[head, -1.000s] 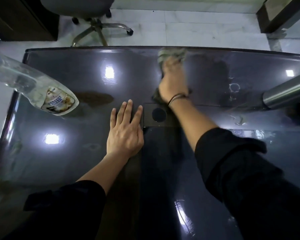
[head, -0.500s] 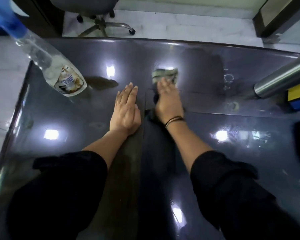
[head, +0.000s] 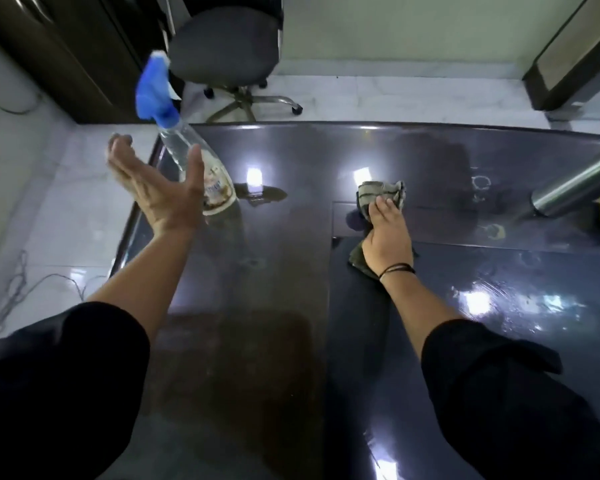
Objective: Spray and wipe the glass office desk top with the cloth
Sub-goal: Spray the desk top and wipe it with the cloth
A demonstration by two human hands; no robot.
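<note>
My spray bottle (head: 201, 164) stands near the far left corner of the glass desk (head: 291, 271), its long axis leaning up and away from me, the blue trigger head (head: 155, 90) at the top reaching past the far edge toward the left; my left hand (head: 156, 183) hangs just in front of it, palm up, fingers spread and holding nothing, and whether it touches the bottle I cannot tell; my right hand (head: 387, 233) lies palm down toward the middle of the desk, fingers curled over the grey-green cloth (head: 381, 194), pressing it to the glass, the cloth's length running away from me; the dark top mirrors ceiling lights and shows faint smears toward its right edge; a steel tube (head: 575, 180) slants in at the right edge; beyond the far edge a grey office chair (head: 222, 46) stands on pale tiled floor (head: 395, 95).
</note>
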